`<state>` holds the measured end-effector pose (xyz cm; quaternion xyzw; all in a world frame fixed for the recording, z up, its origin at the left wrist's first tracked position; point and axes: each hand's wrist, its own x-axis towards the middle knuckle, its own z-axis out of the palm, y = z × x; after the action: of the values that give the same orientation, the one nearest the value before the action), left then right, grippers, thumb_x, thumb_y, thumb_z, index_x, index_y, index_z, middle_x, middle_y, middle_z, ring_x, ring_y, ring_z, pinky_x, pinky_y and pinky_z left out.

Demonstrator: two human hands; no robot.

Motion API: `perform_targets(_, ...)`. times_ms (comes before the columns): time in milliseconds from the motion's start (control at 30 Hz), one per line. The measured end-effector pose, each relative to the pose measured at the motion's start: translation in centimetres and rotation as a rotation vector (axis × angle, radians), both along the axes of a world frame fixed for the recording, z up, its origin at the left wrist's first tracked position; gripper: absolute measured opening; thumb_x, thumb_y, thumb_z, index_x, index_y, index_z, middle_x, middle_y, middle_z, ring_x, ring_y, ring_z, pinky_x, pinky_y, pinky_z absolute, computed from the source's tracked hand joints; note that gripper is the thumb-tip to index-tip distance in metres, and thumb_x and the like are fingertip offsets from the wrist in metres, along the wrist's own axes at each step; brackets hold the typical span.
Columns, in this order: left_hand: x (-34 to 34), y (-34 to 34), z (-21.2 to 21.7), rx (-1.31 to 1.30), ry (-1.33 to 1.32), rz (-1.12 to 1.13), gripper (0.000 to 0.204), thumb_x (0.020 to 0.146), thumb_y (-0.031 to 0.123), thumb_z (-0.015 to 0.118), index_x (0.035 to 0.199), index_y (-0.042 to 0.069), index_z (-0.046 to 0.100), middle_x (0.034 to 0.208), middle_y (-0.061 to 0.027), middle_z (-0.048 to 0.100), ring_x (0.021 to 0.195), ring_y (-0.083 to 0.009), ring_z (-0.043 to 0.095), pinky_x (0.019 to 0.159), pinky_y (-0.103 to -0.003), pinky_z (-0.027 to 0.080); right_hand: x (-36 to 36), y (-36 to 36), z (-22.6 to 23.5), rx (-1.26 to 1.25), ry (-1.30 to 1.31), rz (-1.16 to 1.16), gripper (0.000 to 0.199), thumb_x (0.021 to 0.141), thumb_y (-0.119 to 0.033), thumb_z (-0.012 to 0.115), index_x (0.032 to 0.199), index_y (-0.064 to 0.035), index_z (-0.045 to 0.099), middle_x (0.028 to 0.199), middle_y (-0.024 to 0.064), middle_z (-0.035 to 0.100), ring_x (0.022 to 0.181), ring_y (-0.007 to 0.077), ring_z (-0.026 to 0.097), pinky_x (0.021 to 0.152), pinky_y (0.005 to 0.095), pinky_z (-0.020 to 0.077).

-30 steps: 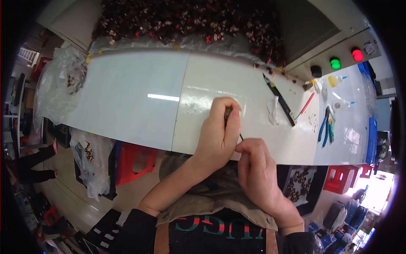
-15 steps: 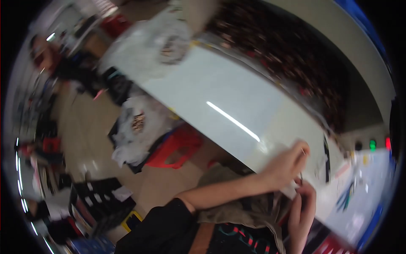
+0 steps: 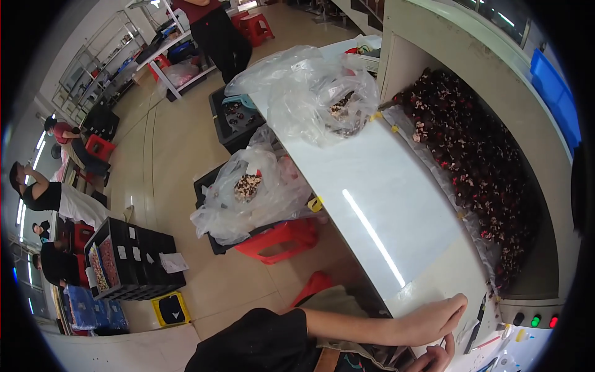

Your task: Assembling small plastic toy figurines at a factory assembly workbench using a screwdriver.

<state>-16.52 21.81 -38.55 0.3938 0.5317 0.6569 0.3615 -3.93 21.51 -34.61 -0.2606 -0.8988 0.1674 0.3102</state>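
My left hand (image 3: 439,317) reaches across the near right end of the white bench (image 3: 365,186), its fingers closed in a pinch. Just below it is my right hand (image 3: 434,358), with fingers curled, partly cut off by the lower edge. The two hands are close together; a small thin dark thing shows between them, too small to name. Beside my left hand, a slim black stick-like tool (image 3: 476,323) lies on the bench.
Right of the bench, a machine's recess holds a heap of small dark pieces (image 3: 474,167). Lit green (image 3: 535,320) and red buttons are below it. Clear plastic bags (image 3: 297,93) lie at the far end; a bagged crate stands on a red stool (image 3: 282,240). Several people are beyond.
The view has swung and steadied, so the bench and my hands appear lower. My hands remain close together, with the left above the right.
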Motion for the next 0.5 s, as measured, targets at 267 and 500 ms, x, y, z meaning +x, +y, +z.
perform_targets(267, -1.3, 0.1, 0.2, 0.058, -0.049, 0.068, 0.009, 0.094, 0.011, 0.042, 0.097, 0.004, 0.038, 0.076, -0.0149, 0.049, 0.065, -0.0305, 0.049, 0.06, -0.037, 0.04, -1.8, 2.4, 4.6, -0.302, -0.188, 0.057, 0.01, 0.084, 0.004, 0.044, 0.084, 0.0, 0.053, 0.115, 0.0202, 0.058, 0.094, 0.0305, 0.057, 0.08, 0.0332, 0.0457)
perform_targets(500, 0.8, 0.0, -2.8, 0.064, -0.061, 0.074, 0.012, 0.096, 0.013, 0.042, 0.1, 0.003, 0.039, 0.078, -0.016, 0.048, 0.066, -0.0294, 0.049, 0.061, -0.038, 0.041, 1.0, 7.9, 3.9, -0.734, -0.289, 0.082, 0.006, 0.089, 0.0, 0.045, 0.085, -0.0031, 0.047, 0.108, 0.0117, 0.06, 0.07, 0.006, 0.048, 0.061, 0.0173, 0.0373)
